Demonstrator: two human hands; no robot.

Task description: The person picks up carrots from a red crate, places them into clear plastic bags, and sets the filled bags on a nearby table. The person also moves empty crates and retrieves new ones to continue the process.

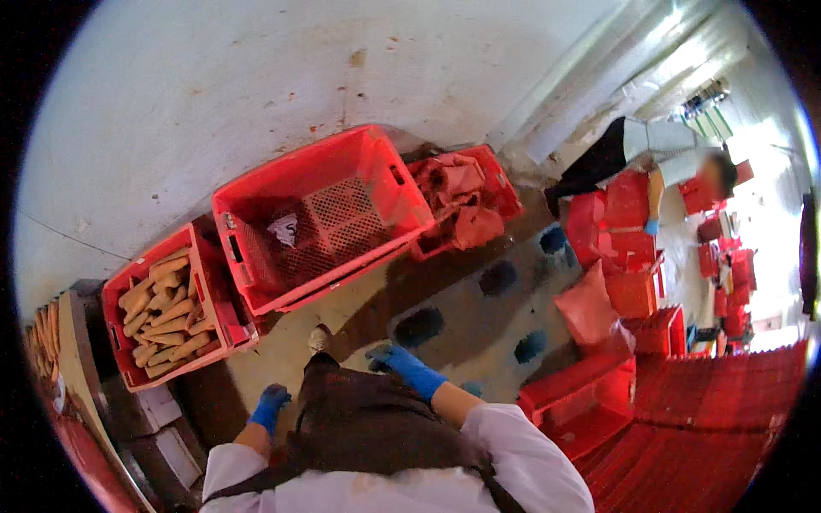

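My left hand [272, 403], in a blue glove, hangs low beside my dark apron [378, 410]. Its fingers look curled, and their inner side is hidden. Also gloved in blue, my right hand [392, 358] is in front of the apron with its fingers loosely bent and nothing seen in them. Beyond my hands, by the wall, stands a large red plastic crate [321, 288] with a perforated bottom; a small piece of printed plastic [283, 229] lies inside. To its left, a red crate [208, 308] holds many pale, unwashed-looking carrots [168, 314].
Right of the large crate, a red crate [507, 186] holds crumpled red sacks [452, 186]. Dark wet patches [418, 326] mark the floor. Red crates [577, 397] and corrugated red sheeting [712, 410] are at right. A person [654, 151] bends over stacked crates. More carrots [43, 340] lie far left.
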